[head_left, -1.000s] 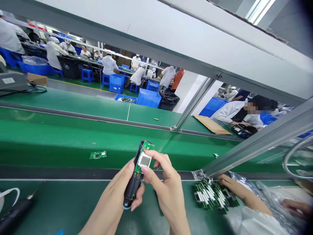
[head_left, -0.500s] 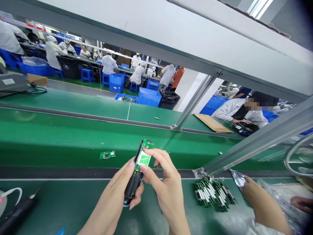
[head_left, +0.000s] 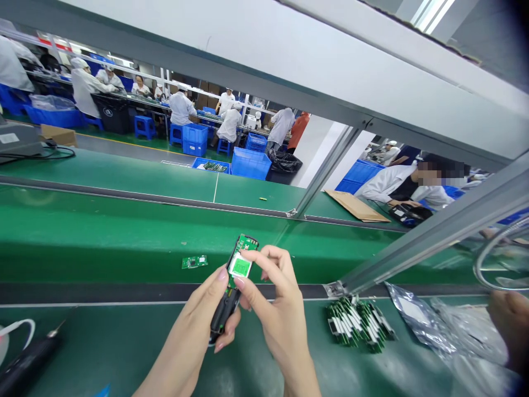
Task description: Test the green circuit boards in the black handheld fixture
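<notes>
My left hand [head_left: 206, 311] is wrapped round a slim black device housing [head_left: 223, 314], which I hold upright above the near green mat. A green circuit board [head_left: 247, 242] sticks out of its top. My right hand [head_left: 276, 300] pinches a small square display [head_left: 240, 267] with thumb and forefinger and presses it against the board. The display's face looks green.
A lone small circuit board [head_left: 194, 262] lies on the green conveyor belt [head_left: 103, 237]. A pile of green boards [head_left: 359, 326] sits right of my hands, beside silvery bags [head_left: 438, 325]. A co-worker's hand [head_left: 510, 325] is at far right. A black electric screwdriver [head_left: 25, 361] lies at lower left.
The lone board on the belt has drifted to the right. The co-worker's hand has drawn back from the board pile to the far right. The display's face has turned from grey to green.
</notes>
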`<state>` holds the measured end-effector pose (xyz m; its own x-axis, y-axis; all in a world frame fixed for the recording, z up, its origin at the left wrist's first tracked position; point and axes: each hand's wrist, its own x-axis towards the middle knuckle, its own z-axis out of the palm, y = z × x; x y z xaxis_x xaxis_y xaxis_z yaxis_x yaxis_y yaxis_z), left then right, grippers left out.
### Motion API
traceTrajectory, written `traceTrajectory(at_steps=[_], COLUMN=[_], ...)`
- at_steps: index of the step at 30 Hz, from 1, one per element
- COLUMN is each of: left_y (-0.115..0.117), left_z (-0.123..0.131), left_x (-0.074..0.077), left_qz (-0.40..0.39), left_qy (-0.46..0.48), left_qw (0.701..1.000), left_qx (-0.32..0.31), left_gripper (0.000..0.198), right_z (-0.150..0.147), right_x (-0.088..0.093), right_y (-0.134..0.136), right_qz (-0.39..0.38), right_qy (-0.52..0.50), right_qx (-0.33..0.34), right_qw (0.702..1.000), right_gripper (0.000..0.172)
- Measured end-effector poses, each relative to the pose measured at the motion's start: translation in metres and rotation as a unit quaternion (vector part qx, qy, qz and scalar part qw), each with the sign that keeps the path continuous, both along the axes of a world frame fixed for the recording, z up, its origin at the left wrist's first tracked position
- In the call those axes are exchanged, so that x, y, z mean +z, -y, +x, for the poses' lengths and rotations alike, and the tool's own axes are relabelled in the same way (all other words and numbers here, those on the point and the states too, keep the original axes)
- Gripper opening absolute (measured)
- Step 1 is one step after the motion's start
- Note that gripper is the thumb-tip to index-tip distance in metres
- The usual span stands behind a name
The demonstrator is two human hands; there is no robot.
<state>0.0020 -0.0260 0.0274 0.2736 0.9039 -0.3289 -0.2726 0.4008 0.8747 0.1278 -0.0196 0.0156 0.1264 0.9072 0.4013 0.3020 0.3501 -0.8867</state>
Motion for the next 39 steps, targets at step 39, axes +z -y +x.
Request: traceTrajectory(at_steps=[39], left_y=[0.0042], left_z=[-0.0007], left_x=[-0.0029], left_qz=[0.107], left_qy=[-0.14], left_qw=[0.984], left_qx=[0.03], left_gripper=[0.057], right_z=[0.0001], right_x=[-0.0063], right_y=[-0.0014], right_qz=[-0.077], right_qy=[-0.073], right_qx=[0.07], right_qw=[0.992], right_gripper=[0.02])
